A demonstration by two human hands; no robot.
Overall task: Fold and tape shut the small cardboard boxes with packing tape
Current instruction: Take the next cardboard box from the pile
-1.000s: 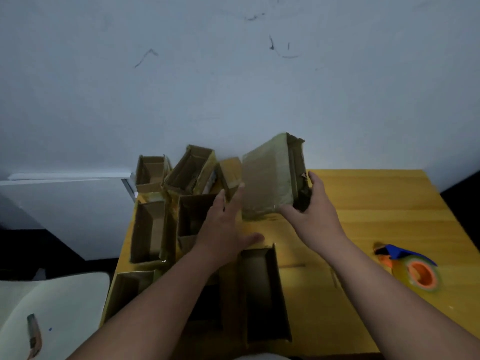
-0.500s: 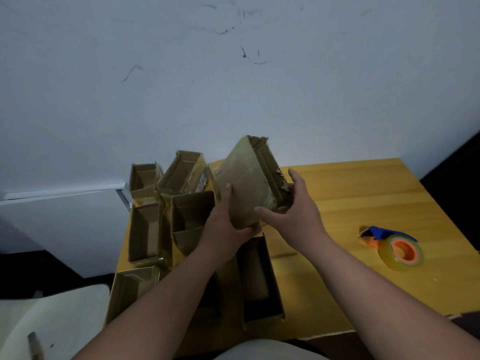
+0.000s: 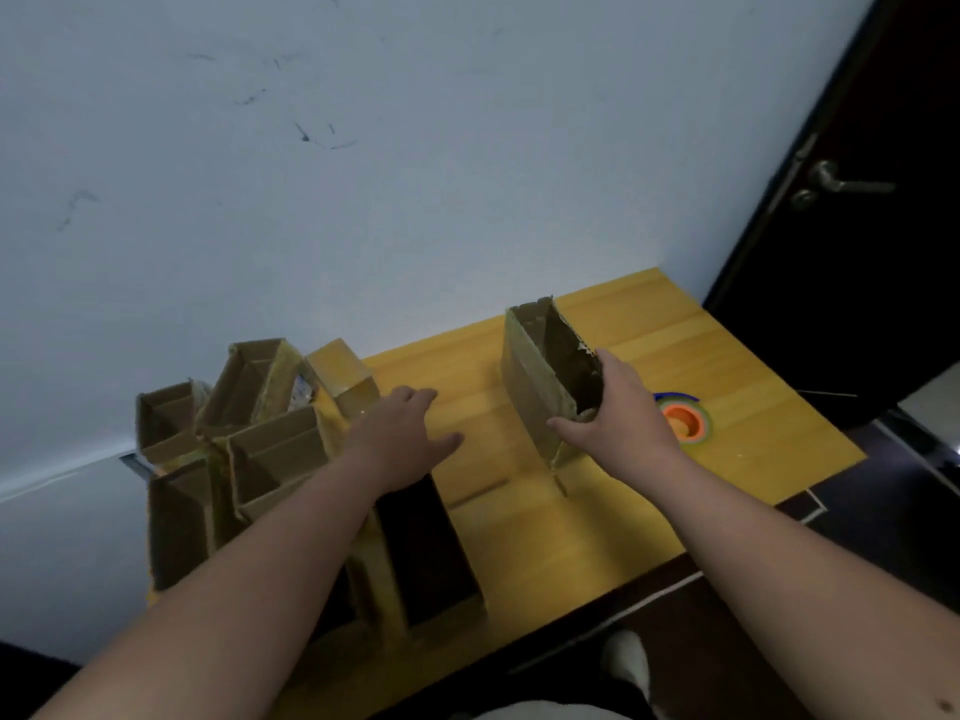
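— Where is the box?
— The right hand grips the open brown cardboard box, tilted on the yellow wooden table, beside the orange tape roll.
— The left?
— The left hand hangs flat with fingers relaxed, holding nothing, near the cluster of open cardboard boxes.

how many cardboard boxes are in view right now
7 that I can make out: one held in the right hand, five clustered at the table's left, one open by the left forearm. Arms may hide more.
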